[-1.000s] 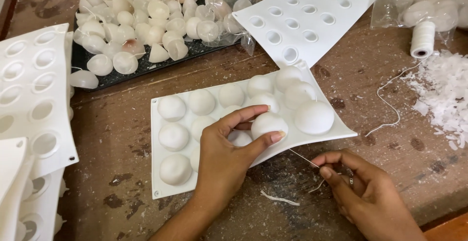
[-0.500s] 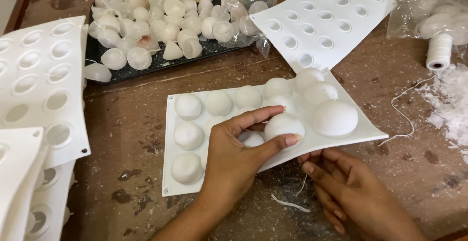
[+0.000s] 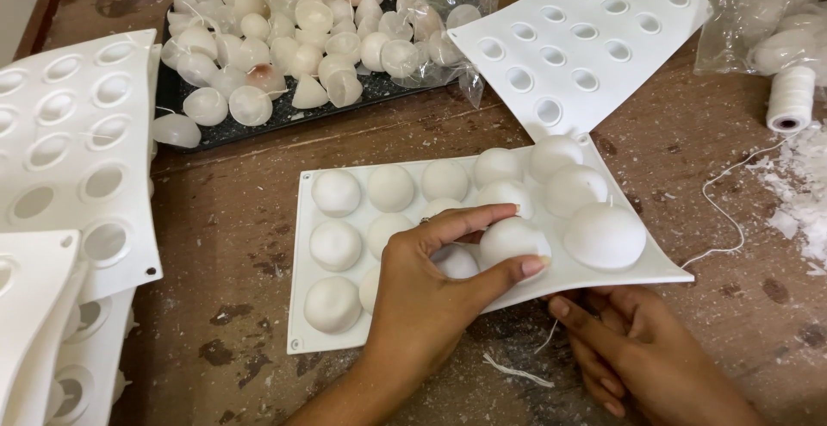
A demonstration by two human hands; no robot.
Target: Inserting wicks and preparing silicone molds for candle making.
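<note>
A white flexible mould (image 3: 594, 269) with rows of round domes lies upside down on the brown table. My left hand (image 3: 435, 292) rests on it and pinches one dome (image 3: 510, 241) between thumb and fingers. Just below the mould's near right edge is my right hand (image 3: 637, 357), with its fingertips tucked under that edge, which is lifted a little. Whether the right hand holds the thin white string (image 3: 544, 340) beside it is hidden.
A black tray (image 3: 284, 114) of several pale half-shells sits at the back. More white moulds lie at the left (image 3: 77, 150) and back right (image 3: 577, 43). A spool of white thread (image 3: 789, 99), loose string and white flakes (image 3: 805, 189) are at right.
My right hand has moved left and up from the loose string to the mould's near edge. The left hand keeps pinching the same dome. The view has shifted slightly.
</note>
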